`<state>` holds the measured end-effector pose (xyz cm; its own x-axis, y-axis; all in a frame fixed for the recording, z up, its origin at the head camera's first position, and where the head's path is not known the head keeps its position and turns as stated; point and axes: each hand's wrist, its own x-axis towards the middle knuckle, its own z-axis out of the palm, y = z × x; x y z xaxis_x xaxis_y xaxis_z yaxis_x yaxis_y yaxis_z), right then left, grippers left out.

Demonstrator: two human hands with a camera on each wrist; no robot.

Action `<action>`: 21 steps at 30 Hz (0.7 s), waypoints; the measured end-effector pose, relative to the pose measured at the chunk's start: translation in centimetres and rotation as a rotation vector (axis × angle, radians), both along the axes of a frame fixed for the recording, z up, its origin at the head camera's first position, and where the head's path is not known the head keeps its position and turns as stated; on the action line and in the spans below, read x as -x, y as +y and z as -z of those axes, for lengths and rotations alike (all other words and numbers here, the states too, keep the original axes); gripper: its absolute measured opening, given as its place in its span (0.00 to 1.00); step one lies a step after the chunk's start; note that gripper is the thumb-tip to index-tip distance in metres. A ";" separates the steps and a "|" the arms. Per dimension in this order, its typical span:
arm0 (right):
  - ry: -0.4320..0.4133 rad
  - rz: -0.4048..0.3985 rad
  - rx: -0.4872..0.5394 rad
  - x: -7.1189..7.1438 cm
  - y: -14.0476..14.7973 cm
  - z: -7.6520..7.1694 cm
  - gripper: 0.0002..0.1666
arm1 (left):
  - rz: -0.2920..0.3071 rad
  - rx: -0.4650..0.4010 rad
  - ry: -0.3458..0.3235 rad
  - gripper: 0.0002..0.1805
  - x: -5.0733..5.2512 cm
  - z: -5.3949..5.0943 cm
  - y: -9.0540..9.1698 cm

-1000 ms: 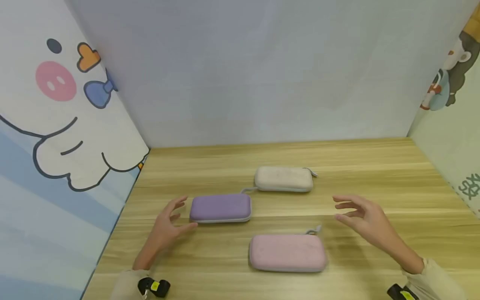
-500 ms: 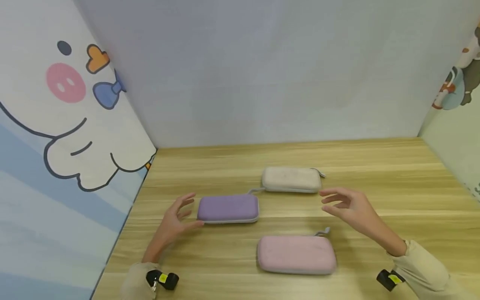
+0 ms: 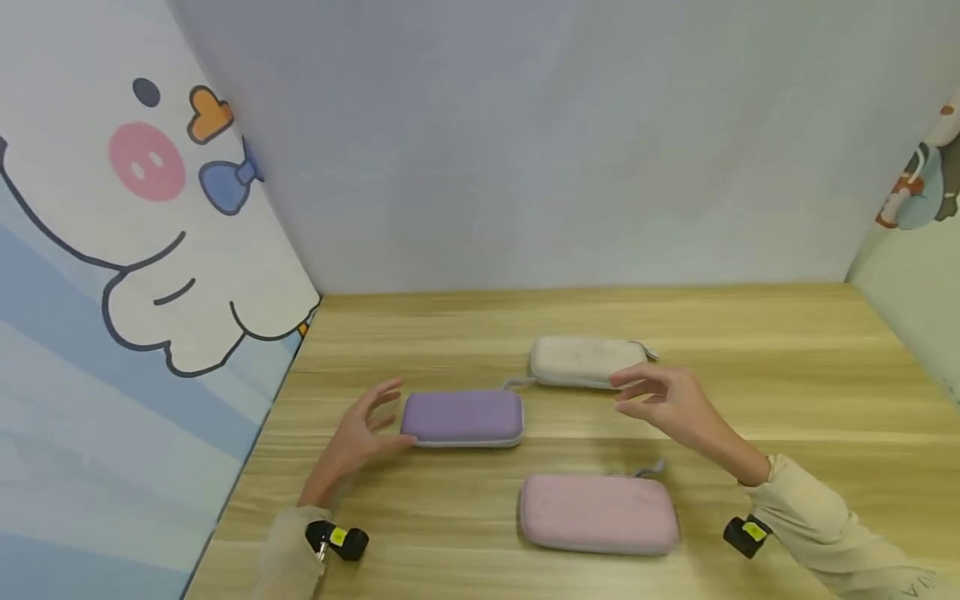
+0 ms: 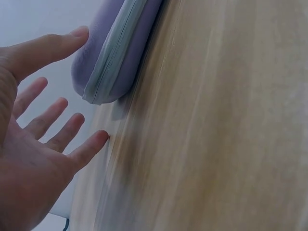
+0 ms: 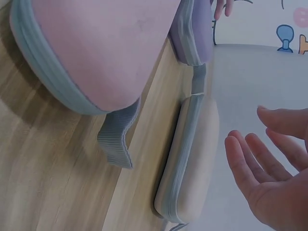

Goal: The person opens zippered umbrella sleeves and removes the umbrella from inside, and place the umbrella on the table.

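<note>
Three zippered hard cases lie on the wooden table. The purple case (image 3: 463, 417) is at the left, the cream case (image 3: 581, 360) farther back, and the pink case (image 3: 598, 512) nearest me. My left hand (image 3: 360, 433) is at the purple case's left end, thumb and fingers spread; in the left wrist view the fingers (image 4: 62, 130) hold nothing. My right hand (image 3: 671, 408) hovers by the cream case's right front corner, covering a bit of it. Its fingers (image 5: 257, 161) are loosely bent with nothing between them in the right wrist view.
A grey strap (image 5: 118, 137) sticks out from the pink case's back edge. Another strap (image 3: 517, 382) lies between the purple and cream cases. A pale wall panel (image 3: 570, 150) stands behind the table (image 3: 787, 358), and a cartoon-printed panel (image 3: 202, 292) borders its left side.
My right hand has moved left toward the cream case. The left hand has stayed at the purple case's left end. The whole view has shifted slightly; the cases have not moved on the table.
</note>
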<state>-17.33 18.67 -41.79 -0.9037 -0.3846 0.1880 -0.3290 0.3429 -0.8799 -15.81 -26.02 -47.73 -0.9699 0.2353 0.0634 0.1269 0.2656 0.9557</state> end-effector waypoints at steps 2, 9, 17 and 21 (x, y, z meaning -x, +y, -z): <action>0.005 -0.001 0.000 0.4 -0.4 0.4 0.17 | 0.015 -0.003 0.004 0.48 0.3 0.2 -0.1; -0.012 0.003 -0.028 1.8 -2.5 1.3 0.17 | 0.065 -0.026 -0.038 0.50 0.5 0.4 -0.5; -0.087 -0.057 -0.007 2.5 -4.9 1.4 0.18 | 0.120 -0.052 -0.067 0.50 0.5 0.3 -0.6; -0.101 -0.080 -0.012 2.9 -6.0 1.4 0.17 | 0.134 -0.044 -0.044 0.48 0.7 0.4 -0.3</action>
